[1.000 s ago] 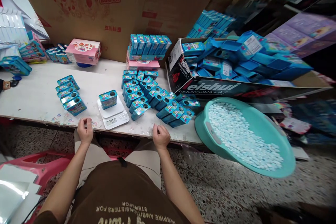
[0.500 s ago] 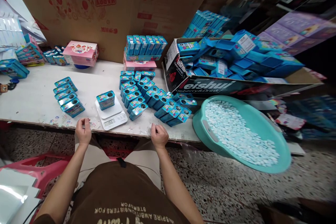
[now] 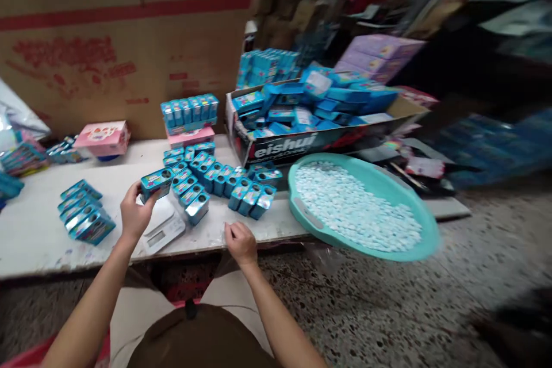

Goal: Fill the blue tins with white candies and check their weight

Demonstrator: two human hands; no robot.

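My left hand [image 3: 135, 211] grips a small blue candy box [image 3: 156, 183] with a round hole in its top. The box is over the white digital scale [image 3: 164, 230]; I cannot tell whether they touch. My right hand [image 3: 241, 243] is closed near the table's front edge, and whatever its fingers may hold is hidden. Between and beyond the hands stand several blue candy boxes [image 3: 197, 207] in close rows, their round holes facing up. More such boxes [image 3: 88, 221] form a slanted row left of the scale.
A turquoise tub [image 3: 302, 213] of small pale candies [image 3: 357, 207] juts past the table's front edge at right. Behind it stands a black carton [image 3: 280, 149] heaped with blue boxes. A pink box [image 3: 103, 137] and a large cardboard sheet [image 3: 86, 69] are at the back.
My left hand has moved from the table edge to the scale and taken hold of the candy box there. My right hand stays closed at the edge. The view has swung right.
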